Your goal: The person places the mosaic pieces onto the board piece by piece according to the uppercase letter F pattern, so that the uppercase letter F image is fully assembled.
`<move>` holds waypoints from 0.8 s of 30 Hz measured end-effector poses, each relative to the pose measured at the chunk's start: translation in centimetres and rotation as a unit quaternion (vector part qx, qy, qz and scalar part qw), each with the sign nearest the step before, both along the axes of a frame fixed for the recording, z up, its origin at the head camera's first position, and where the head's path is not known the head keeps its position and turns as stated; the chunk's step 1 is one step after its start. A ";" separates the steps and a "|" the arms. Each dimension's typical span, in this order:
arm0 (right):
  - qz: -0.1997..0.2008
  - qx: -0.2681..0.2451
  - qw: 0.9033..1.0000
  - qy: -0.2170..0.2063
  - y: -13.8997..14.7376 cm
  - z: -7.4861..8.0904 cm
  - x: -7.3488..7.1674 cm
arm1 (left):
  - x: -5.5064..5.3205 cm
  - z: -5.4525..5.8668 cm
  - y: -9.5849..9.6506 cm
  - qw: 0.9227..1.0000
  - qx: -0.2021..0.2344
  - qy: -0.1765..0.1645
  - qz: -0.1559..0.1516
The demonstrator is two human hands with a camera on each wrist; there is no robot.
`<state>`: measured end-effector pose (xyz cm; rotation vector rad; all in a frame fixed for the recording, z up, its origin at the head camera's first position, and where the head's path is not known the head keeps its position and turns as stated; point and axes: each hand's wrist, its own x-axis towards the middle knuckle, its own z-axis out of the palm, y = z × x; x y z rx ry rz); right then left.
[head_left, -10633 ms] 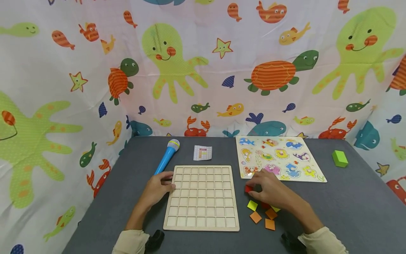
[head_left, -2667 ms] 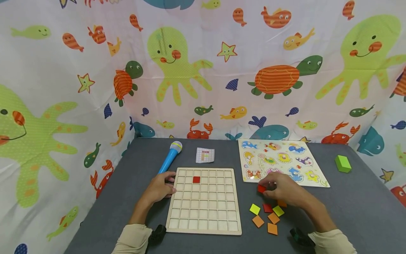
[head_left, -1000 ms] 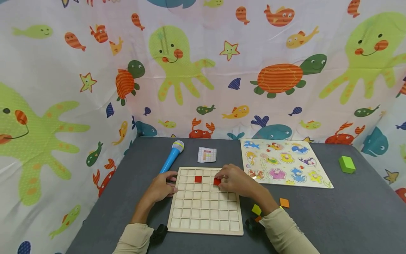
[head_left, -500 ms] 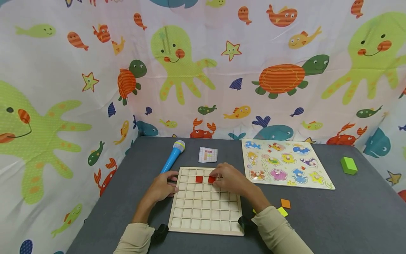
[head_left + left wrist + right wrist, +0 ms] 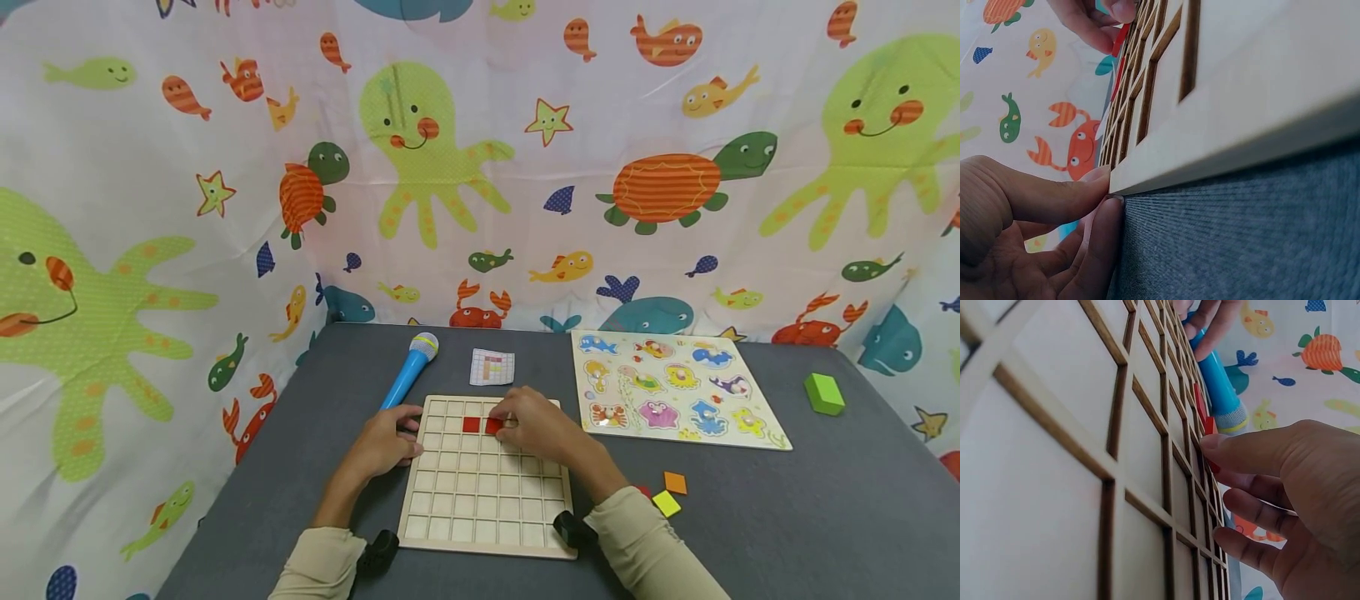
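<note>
A wooden grid board (image 5: 465, 483) lies on the dark table. My left hand (image 5: 380, 442) pinches its left edge; in the left wrist view the thumb (image 5: 1054, 199) is on top and a fingertip lies under the rim. One red square tile (image 5: 471, 425) sits in a cell of the second row from the far edge. Just right of it, my right hand (image 5: 536, 425) pinches a second red tile (image 5: 493, 426). The right wrist view shows that held tile (image 5: 1210, 427) tilted, close over the grid, thumb on one side.
Yellow (image 5: 666, 503) and orange (image 5: 675, 482) tiles lie right of the board, others hidden by the right sleeve. Behind the board are a blue toy microphone (image 5: 408, 371) and a small grid card (image 5: 492, 367). An animal puzzle board (image 5: 678, 387) and a green block (image 5: 824, 393) are farther right.
Since the earlier frames, the right hand has picked up a red tile from the right and brought it over the board, then shifted left towards the placed red tile. The left hand stays put.
</note>
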<state>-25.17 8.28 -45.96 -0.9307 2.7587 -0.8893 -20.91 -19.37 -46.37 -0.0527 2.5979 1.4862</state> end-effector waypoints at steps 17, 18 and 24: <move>-0.016 -0.012 1.000 -0.013 -0.7 0.0 -0.3 | 0.1 0.3 -0.1 1.000 0.003 -0.003 0.003; -0.016 -0.013 1.000 -0.013 -0.7 0.0 -0.3 | 0.1 0.2 -0.1 1.000 0.003 -0.003 0.002; -0.007 -0.024 1.000 -0.006 -0.5 -0.1 -0.4 | 0.1 0.3 -0.2 1.000 0.001 -0.002 -0.009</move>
